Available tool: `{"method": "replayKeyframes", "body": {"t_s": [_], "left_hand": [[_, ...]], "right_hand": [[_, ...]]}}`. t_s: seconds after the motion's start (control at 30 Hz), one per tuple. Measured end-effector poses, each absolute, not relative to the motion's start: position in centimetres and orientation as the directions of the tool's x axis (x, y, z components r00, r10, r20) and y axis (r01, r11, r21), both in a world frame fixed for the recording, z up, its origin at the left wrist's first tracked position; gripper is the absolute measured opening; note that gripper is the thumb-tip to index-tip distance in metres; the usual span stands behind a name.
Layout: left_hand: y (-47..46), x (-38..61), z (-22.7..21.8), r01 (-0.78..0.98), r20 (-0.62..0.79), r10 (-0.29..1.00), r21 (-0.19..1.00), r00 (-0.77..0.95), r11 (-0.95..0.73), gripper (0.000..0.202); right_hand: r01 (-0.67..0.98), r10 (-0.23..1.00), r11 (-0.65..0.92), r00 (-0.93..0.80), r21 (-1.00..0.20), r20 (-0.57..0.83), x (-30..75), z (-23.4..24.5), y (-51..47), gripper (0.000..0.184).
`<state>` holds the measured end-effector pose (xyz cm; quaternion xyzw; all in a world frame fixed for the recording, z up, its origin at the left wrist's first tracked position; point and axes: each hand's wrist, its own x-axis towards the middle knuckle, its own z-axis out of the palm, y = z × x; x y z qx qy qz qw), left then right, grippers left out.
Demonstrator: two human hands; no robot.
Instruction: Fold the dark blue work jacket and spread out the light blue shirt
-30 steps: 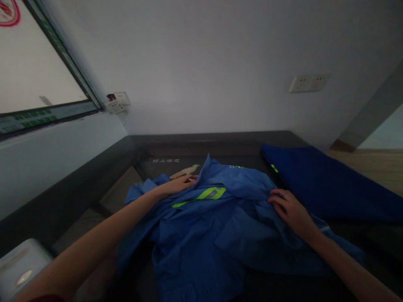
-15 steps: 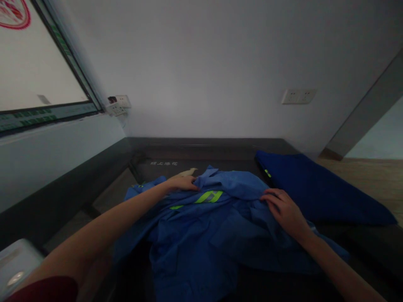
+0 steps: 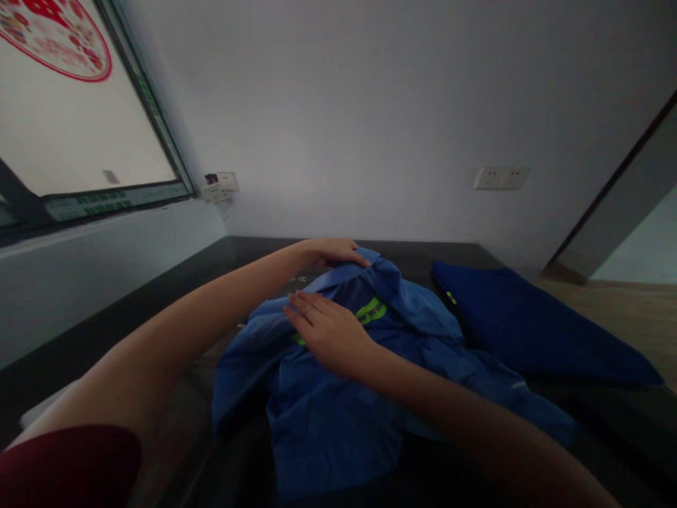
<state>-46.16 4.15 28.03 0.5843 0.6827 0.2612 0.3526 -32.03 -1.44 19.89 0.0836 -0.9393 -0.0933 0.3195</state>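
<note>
A crumpled blue work jacket (image 3: 338,423) with yellow-green reflective strips lies spread on a dark surface. At its far edge, my left hand (image 3: 338,252) is closed on the raised collar-like part, thumb in front and the other fingers behind. My right hand (image 3: 333,328) has crossed over to the left and lies on the jacket's upper left part. Its fingers are stretched out, close together, with the palm turned down; nothing shows gripped in it. The right forearm covers part of the jacket's middle.
A folded dark blue cloth item (image 3: 529,324) lies to the right of the jacket on the dark table (image 3: 243,247). Behind stands a white wall with a double socket (image 3: 501,178). More sockets (image 3: 219,187) sit in the left corner beside a window (image 3: 79,134).
My left hand has moved away and to the right, lifting the jacket's far edge. My right hand has let go at the right side and swung left across the jacket.
</note>
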Motion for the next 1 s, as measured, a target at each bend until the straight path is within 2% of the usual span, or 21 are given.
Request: {"method": "replayKeyframes", "body": {"t_s": [0.1, 0.23, 0.3, 0.37, 0.43, 0.5, 0.53, 0.6, 0.67, 0.73, 0.77, 0.83, 0.9, 1.0], "left_hand": [[4.0, -45.5, 29.5, 0.634, -0.165, 0.979, 0.746, -0.120, 0.204, 0.030], [3.2, -45.6, 30.0, 0.552, 0.073, 0.969, 0.831, -0.234, 0.070, 0.043], [2.7, -45.9, 29.6, 0.503, 0.108, 0.965, 0.864, -0.239, 0.028, 0.048], [2.3, -46.5, 28.9, 0.483, 0.112, 0.974, 0.875, -0.197, -0.003, 0.042], [2.2, -46.9, 27.9, 0.501, 0.156, 0.979, 0.862, -0.131, -0.071, 0.036], [2.3, -46.9, 26.8, 0.615, 0.234, 0.972, 0.770, -0.021, -0.172, 0.038], [2.4, -46.8, 26.2, 0.701, 0.277, 0.960, 0.674, 0.051, -0.232, 0.041], [2.7, -46.3, 25.0, 0.850, 0.335, 0.921, 0.409, 0.198, -0.331, 0.042], [3.3, -45.5, 24.1, 0.910, 0.370, 0.883, 0.181, 0.289, -0.374, 0.034], [4.2, -44.7, 23.7, 0.926, 0.429, 0.851, 0.079, 0.302, -0.368, 0.021], [4.7, -44.4, 23.8, 0.929, 0.477, 0.830, 0.068, 0.289, -0.363, 0.017], [5.9, -43.7, 24.5, 0.918, 0.585, 0.774, 0.121, 0.242, -0.379, 0.013], [6.9, -43.2, 26.0, 0.874, 0.650, 0.740, 0.245, 0.173, -0.419, 0.014], [7.7, -42.2, 29.2, 0.791, 0.667, 0.741, 0.411, 0.077, -0.453, 0.015]], "right_hand": [[0.104, -0.053, 0.961, -0.842, 0.257, 0.537, -35.4, 20.2, -1.2, 0.038], [0.180, 0.063, 0.950, -0.912, 0.257, 0.406, -36.3, 19.6, -0.5, 0.055], [0.148, 0.051, 0.950, -0.942, 0.274, 0.333, -35.1, 19.0, -0.5, 0.049], [0.080, -0.013, 0.943, -0.961, 0.323, 0.276, -32.9, 18.4, -0.7, 0.037], [0.005, -0.095, 0.924, -0.966, 0.383, 0.242, -30.3, 18.2, -1.0, 0.033], [-0.034, -0.139, 0.910, -0.964, 0.413, 0.226, -27.2, 18.6, -1.1, 0.032], [-0.043, -0.148, 0.909, -0.963, 0.414, 0.224, -25.6, 19.1, -1.0, 0.029], [-0.051, -0.153, 0.916, -0.961, 0.397, 0.231, -22.4, 20.7, -0.7, 0.020], [-0.056, -0.163, 0.927, -0.951, 0.370, 0.263, -19.1, 22.7, -0.2, 0.016], [-0.029, -0.139, 0.941, -0.942, 0.338, 0.305, -15.9, 24.8, 0.5, 0.021], [-0.008, -0.121, 0.945, -0.937, 0.326, 0.329, -14.3, 25.8, 1.1, 0.023], [0.043, -0.085, 0.947, -0.922, 0.319, 0.377, -11.4, 27.6, 2.5, 0.029], [0.121, -0.036, 0.934, -0.904, 0.335, 0.426, -8.9, 29.3, 4.6, 0.032], [0.262, 0.096, 0.906, -0.892, 0.333, 0.442, -6.1, 31.3, 8.3, 0.032]]}}
